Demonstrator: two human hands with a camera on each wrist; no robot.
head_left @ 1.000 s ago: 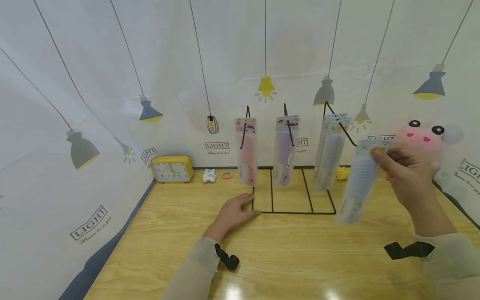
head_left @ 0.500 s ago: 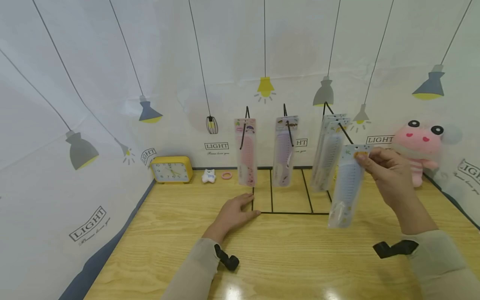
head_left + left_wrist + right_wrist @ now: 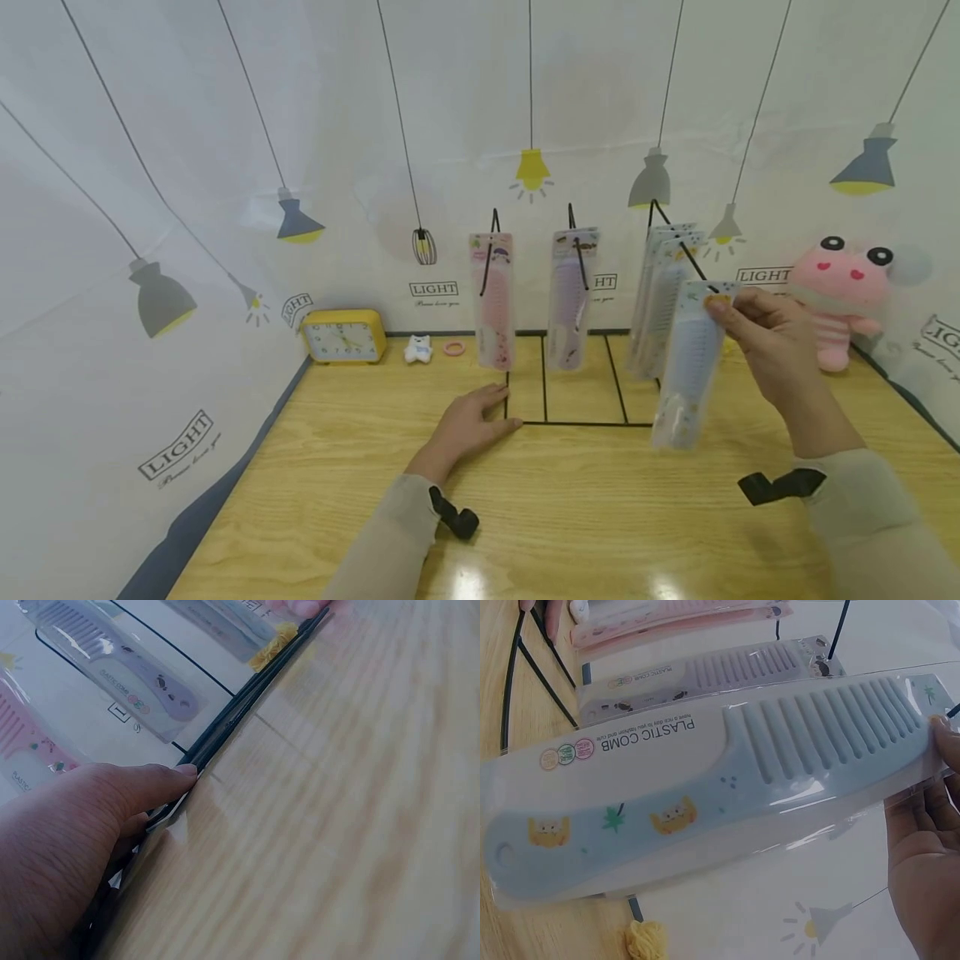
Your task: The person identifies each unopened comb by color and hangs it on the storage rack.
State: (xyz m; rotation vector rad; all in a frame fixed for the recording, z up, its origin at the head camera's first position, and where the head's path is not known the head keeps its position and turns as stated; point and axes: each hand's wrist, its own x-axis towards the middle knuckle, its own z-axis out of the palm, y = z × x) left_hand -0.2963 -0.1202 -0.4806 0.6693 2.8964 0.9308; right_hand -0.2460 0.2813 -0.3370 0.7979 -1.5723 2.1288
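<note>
My right hand (image 3: pixel 722 307) pinches the top of a packaged light blue comb (image 3: pixel 686 358) and holds it at the tip of the rightmost hook of a black wire rack (image 3: pixel 585 424). The comb hangs down, slightly tilted. In the right wrist view the blue comb (image 3: pixel 727 780) fills the frame, with my fingers (image 3: pixel 930 847) on its toothed end. Several similar packs (image 3: pixel 660 292) hang behind it on that hook. A pink comb (image 3: pixel 492 304) and a purple comb (image 3: pixel 570 300) hang on the other two hooks. My left hand (image 3: pixel 468 425) lies flat on the table at the rack base's front left corner, thumb (image 3: pixel 150 784) along the wire (image 3: pixel 240 712).
A yellow alarm clock (image 3: pixel 343 337), a small white figure (image 3: pixel 417 351) and a pink ring (image 3: pixel 453 349) sit at the back left of the wooden table. A pink plush toy (image 3: pixel 840 292) stands at the back right. Lamp-printed curtains close in the back and sides.
My right hand has carried the blue comb leftward, from beside the plush toy to the rightmost hook's tip. The left hand has stayed on the rack base.
</note>
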